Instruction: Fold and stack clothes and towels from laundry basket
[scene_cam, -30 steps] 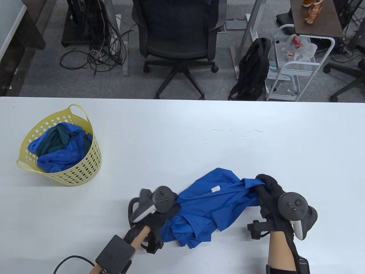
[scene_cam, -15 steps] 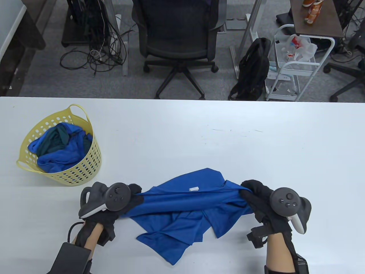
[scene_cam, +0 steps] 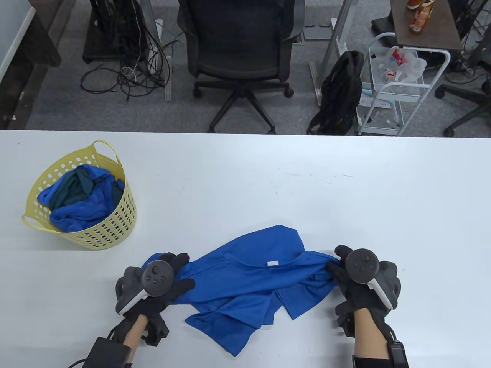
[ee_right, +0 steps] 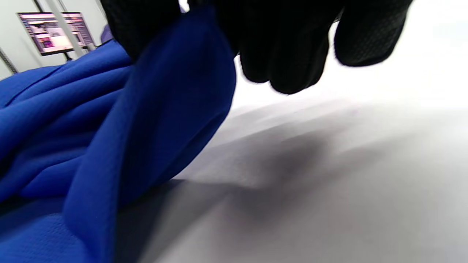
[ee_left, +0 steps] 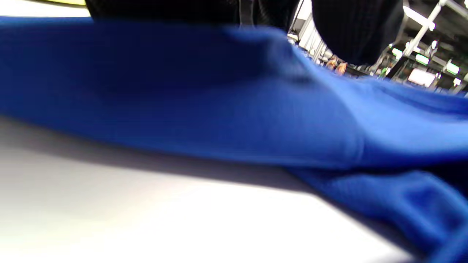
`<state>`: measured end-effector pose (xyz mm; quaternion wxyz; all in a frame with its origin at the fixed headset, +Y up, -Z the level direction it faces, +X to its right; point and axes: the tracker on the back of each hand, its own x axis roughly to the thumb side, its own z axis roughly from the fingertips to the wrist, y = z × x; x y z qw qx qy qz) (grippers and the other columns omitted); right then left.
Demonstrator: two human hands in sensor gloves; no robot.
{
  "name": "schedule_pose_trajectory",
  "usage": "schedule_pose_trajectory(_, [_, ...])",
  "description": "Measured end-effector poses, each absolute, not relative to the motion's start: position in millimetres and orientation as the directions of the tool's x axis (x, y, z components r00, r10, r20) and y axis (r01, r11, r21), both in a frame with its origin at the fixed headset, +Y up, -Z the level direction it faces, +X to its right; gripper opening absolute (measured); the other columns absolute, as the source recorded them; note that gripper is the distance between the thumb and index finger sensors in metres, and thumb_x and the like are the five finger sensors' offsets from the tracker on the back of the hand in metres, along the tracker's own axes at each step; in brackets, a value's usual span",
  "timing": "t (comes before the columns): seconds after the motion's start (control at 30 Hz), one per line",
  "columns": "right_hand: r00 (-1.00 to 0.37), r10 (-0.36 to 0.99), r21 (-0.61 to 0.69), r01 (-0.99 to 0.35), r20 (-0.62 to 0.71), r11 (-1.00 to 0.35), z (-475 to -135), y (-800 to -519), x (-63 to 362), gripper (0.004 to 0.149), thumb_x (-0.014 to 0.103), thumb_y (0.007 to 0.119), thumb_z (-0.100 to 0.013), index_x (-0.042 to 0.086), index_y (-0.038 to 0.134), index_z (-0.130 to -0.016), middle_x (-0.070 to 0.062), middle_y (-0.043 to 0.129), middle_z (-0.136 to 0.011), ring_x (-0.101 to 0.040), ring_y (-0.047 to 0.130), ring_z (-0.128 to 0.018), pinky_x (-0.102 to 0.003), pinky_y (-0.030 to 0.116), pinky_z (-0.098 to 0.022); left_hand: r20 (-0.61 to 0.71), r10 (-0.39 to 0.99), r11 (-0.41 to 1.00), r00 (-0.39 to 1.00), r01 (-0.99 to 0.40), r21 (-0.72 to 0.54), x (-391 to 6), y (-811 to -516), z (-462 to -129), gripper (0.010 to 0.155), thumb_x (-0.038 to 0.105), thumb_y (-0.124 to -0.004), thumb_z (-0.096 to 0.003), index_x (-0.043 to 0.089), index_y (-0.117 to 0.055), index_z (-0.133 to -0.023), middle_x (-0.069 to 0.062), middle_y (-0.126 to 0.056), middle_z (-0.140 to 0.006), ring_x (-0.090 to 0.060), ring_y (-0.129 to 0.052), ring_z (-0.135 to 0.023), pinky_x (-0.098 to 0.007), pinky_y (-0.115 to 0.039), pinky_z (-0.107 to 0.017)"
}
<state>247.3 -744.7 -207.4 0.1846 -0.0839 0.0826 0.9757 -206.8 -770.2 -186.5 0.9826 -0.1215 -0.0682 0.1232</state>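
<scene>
Over on the left the yellow basket (scene_cam: 82, 199) sits where it was, more blue and dark green laundry heaped in it and waiting. Next along, the left hand (scene_cam: 163, 285) has come in a little and dropped toward the bench (scene_cam: 245, 172) since half a second ago. Its fingers now spread over the left end of the blue shirt (scene_cam: 249, 281), and whether the thumb pinches cloth underneath I cannot tell. The shirt itself was pulled taut between the two hands a moment ago; now the tension has gone out of it and it lies slack on the near part of the bench. Its white neck label (scene_cam: 272, 263) faces up, and a loose flap trails toward the person. On the right, the right hand (scene_cam: 358, 281) has lowered too, and its grip is closed on the shirt's right end, a fold of blue cloth (ee_right: 175, 109) bunched between thumb and fingers in the wrist view. To my eye the shake-out is finished and the shirt is being laid down for smoothing. No fold is made yet and no stack started, so the job is barely begun.
</scene>
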Motion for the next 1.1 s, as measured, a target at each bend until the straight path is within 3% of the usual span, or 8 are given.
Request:
schedule_pose_trajectory(0.1, [-0.91,0.361,0.148,-0.393,-0.202,-0.908,-207,-745,253,0.065,0.04,0.078,-0.06,0.007,0.061,-0.112,-0.034,0.06,-0.111,-0.052,0.073,-0.089,-0.072,0.061,-0.064,0.124,0.109,0.975,0.986,-0.082,-0.206,-203,-778,-186,0.059,0.054,-0.082,-0.0498,0.035,-0.071,-0.105,-0.013,-0.069,-0.116,-0.036,-0.079,-0.098,-0.062,-0.069,-0.071])
schedule_pose_trajectory(0.27, [-0.944,0.279,0.199,-0.312,-0.177,-0.929,-210,-747,247,0.04,0.031,0.081,-0.058,0.014,0.081,-0.095,-0.028,0.066,-0.11,-0.049,0.074,-0.091,-0.073,0.061,-0.065,0.06,0.28,0.951,0.958,-0.268,-0.151,-223,-774,-189,0.048,0.049,-0.079,-0.0538,0.032,-0.077,-0.098,-0.009,-0.08,-0.109,-0.031,-0.088,-0.091,-0.059,-0.073,-0.069])
schedule_pose_trajectory(0.37, [-0.944,0.282,0.132,-0.306,-0.17,-0.943,-209,-743,247,0.039,0.029,0.08,-0.058,0.012,0.082,-0.094,-0.025,0.07,-0.108,-0.047,0.077,-0.088,-0.071,0.063,-0.064,0.041,0.389,0.919,0.92,-0.385,-0.084,-238,-766,-186,0.047,0.047,-0.078,-0.055,0.03,-0.074,-0.099,-0.009,-0.087,-0.104,-0.028,-0.095,-0.086,-0.057,-0.075,-0.068])
schedule_pose_trajectory(0.53, [-0.952,0.26,0.112,-0.279,-0.161,-0.954,-209,-743,247,0.041,0.03,0.079,-0.058,0.008,0.083,-0.092,-0.021,0.075,-0.104,-0.042,0.082,-0.084,-0.068,0.066,-0.063,0.025,0.411,0.911,0.911,-0.411,-0.023,-259,-751,-180,0.047,0.048,-0.081,-0.0525,0.029,-0.08,-0.096,0.004,-0.102,-0.082,-0.016,-0.105,-0.065,-0.051,-0.082,-0.064])
schedule_pose_trajectory(0.6, [-0.958,0.243,0.111,-0.26,-0.151,-0.959,-209,-743,246,0.04,0.03,0.079,-0.057,0.009,0.083,-0.092,-0.021,0.075,-0.104,-0.041,0.082,-0.083,-0.068,0.066,-0.064,-0.004,0.396,0.918,0.918,-0.396,0.014,-266,-748,-178,0.047,0.05,-0.083,-0.05,0.032,-0.083,-0.093,0.003,-0.097,-0.091,-0.024,-0.099,-0.08,-0.059,-0.075,-0.068])
schedule_pose_trajectory(0.7, [-0.96,0.252,0.077,-0.262,-0.125,-0.962,-208,-739,241,0.039,0.028,0.08,-0.056,0.013,0.082,-0.092,-0.021,0.074,-0.104,-0.04,0.082,-0.082,-0.066,0.068,-0.063,-0.057,0.252,0.968,0.966,-0.252,0.009,-272,-743,-176,0.046,0.05,-0.084,-0.0473,0.034,-0.085,-0.091,-0.011,-0.074,-0.113,-0.04,-0.076,-0.099,-0.067,-0.064,-0.071])
schedule_pose_trajectory(0.93, [-0.987,0.149,0.073,-0.154,-0.068,-0.985,-207,-732,229,0.041,0.027,0.078,-0.056,0.008,0.08,-0.093,-0.02,0.071,-0.105,-0.036,0.082,-0.081,-0.061,0.071,-0.062,-0.087,0.133,0.988,0.987,-0.125,0.09,-277,-737,-173,0.045,0.05,-0.081,-0.0479,0.035,-0.086,-0.09,-0.013,-0.07,-0.114,-0.035,-0.077,-0.091,-0.048,-0.074,-0.065])
schedule_pose_trajectory(1.1, [-0.971,0.238,0.091,-0.236,0.017,-0.968,-207,-729,219,0.04,0.02,0.075,-0.058,0.011,0.074,-0.096,-0.022,0.065,-0.108,-0.031,0.083,-0.078,-0.048,0.079,-0.054,-0.072,-0.021,0.998,0.997,0.025,0.062,-276,-742,-174,0.045,0.051,-0.078,-0.0531,0.035,-0.082,-0.095,-0.016,-0.062,-0.119,-0.035,-0.074,-0.09,-0.047,-0.073,-0.064])
